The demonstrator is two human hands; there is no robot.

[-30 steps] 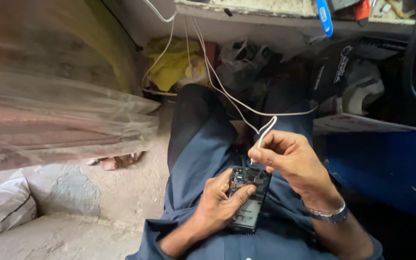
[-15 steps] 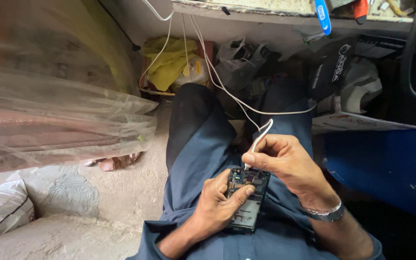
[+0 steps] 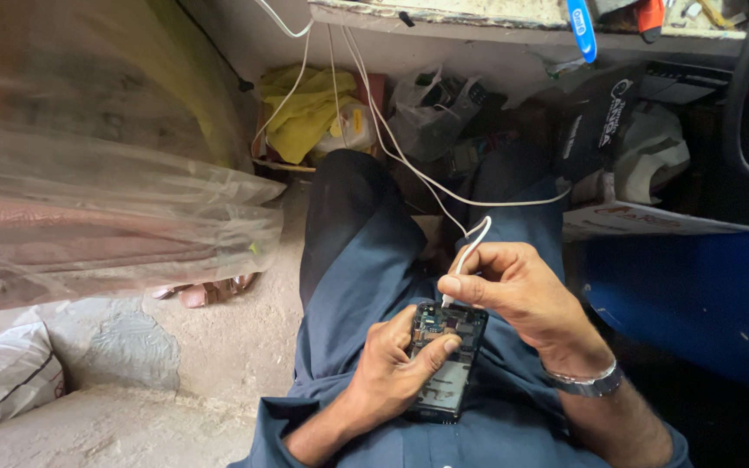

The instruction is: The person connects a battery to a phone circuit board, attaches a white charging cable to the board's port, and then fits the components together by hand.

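Note:
I sit with a small black phone (image 3: 446, 368) on my lap, its back off and the circuit board showing at the top end. My left hand (image 3: 392, 364) grips the phone from the left, thumb across its upper edge. My right hand (image 3: 513, 290) pinches the end of a white cable (image 3: 470, 247) and holds its tip against the phone's top edge. The cable loops up over my right knee and rises to the bench above. A metal bracelet sits on my right wrist.
A big clear plastic-wrapped bundle (image 3: 97, 182) fills the left. A yellow cloth (image 3: 305, 113), plastic bags and boxes (image 3: 643, 173) crowd under the bench ahead. A blue surface (image 3: 695, 295) stands at right, a white sack (image 3: 2, 377) lies at lower left on the dusty floor.
My right hand has lowered the cable tip slightly toward the phone's top edge. The left hand keeps the same grip on the phone.

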